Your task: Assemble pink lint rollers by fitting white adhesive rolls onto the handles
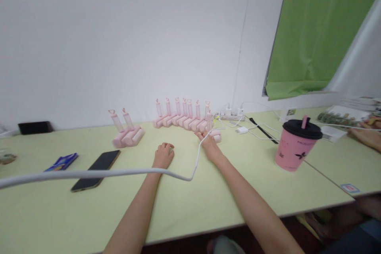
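Observation:
Pink devices [177,118], each a short lying cylinder with an upright tube topped by a small loop, stand in a curved row of several near the wall. At the row's right end, my right hand [210,147] has its fingers stretched out at the front of a pink cylinder [203,126]; whether it touches is hard to make out. My left hand [164,155] rests on the table with loosely bent, parted fingers and holds nothing. Two similar pink devices [128,136] stand apart on the left. In front of both arms, a white cable [119,173] crosses the view.
Left on the table [184,206] lie a black phone [97,170], a blue packet [63,162] and a black box [35,127]. A lidded pink cup [295,151] stands right. Behind it are a power strip [232,118], a white charger [241,130] and another person's hand [366,137].

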`<state>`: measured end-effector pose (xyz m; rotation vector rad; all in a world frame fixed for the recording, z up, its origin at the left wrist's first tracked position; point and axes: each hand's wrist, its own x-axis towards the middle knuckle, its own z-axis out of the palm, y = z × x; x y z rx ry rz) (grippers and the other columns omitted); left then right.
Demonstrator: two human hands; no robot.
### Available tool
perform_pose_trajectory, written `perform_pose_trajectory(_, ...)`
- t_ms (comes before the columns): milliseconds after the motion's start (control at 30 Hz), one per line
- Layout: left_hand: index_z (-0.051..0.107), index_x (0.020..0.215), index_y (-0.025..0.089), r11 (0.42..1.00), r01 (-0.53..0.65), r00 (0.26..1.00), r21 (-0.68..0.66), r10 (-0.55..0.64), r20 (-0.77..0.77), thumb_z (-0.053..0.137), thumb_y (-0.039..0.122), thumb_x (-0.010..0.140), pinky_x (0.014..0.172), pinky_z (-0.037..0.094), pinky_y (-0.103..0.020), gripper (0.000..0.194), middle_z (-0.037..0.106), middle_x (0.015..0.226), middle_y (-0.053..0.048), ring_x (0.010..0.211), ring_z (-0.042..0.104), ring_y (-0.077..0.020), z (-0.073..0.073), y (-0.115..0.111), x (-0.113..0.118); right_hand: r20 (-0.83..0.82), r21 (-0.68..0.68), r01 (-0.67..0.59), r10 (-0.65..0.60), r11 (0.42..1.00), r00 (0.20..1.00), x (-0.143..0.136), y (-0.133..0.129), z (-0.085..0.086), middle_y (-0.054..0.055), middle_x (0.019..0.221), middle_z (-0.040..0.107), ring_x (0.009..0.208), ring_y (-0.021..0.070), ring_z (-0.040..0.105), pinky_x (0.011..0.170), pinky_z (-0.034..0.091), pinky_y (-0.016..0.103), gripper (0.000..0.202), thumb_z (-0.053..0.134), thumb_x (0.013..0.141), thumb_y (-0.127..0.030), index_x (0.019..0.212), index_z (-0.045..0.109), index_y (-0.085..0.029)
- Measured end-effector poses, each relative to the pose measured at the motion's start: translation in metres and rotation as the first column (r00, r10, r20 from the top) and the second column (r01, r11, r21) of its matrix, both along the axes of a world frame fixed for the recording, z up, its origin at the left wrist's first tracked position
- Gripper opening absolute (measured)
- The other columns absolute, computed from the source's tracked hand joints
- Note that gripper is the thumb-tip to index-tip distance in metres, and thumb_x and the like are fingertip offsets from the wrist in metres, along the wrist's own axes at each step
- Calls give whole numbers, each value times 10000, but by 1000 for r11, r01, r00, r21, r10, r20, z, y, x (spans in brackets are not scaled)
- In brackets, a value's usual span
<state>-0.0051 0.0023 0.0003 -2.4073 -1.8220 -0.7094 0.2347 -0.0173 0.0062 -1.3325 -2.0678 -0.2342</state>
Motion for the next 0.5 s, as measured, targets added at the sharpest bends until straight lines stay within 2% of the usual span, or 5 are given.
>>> perform_pose_trajectory(133,514,1097,172,979,185,963,-81,-164,213,629,385,670,925,370,-420,491,530,1115,-103,1054,488,-257,0,-1,8,-184,24,-207,207,978,961,-14,-4,2,50,965,497,817,135,491,794,415,283,429,365,808,-47,1178,516,-203)
perform_pose_trajectory(200,468,1133,165,928,345,875,-140,-264,406,722,397,571,939,373,-407,659,528,1138,-112,1059,499,-246,1,-5,18,-291,30,-307,302,951,908,-27,-11,8,38,928,474,780,123,493,768,429,275,379,391,793,-45,1084,573,-205)
perform_pose_trajectory(267,406,1171,184,842,518,717,-150,-332,613,753,363,545,940,382,-391,738,526,1164,-110,1073,508,-224,4,-9,29,-417,81,-335,338,939,844,-41,-20,16,32,910,458,811,133,497,765,439,279,296,433,782,-65,962,618,-211)
perform_pose_trajectory(400,372,1147,211,782,621,408,-50,-269,872,753,307,568,904,417,-360,700,536,1181,-101,1058,537,-193,17,-20,44,-691,197,-208,286,958,664,-59,-31,30,27,896,464,805,136,510,725,456,263,134,521,762,-145,836,622,-195)
perform_pose_trajectory(500,391,1150,207,753,645,351,-130,-141,926,753,328,571,813,461,-348,694,590,1099,-98,968,582,-200,25,-25,45,-778,176,-144,228,974,586,-56,-26,31,27,895,485,758,131,512,696,458,265,134,549,749,-189,868,609,-190)
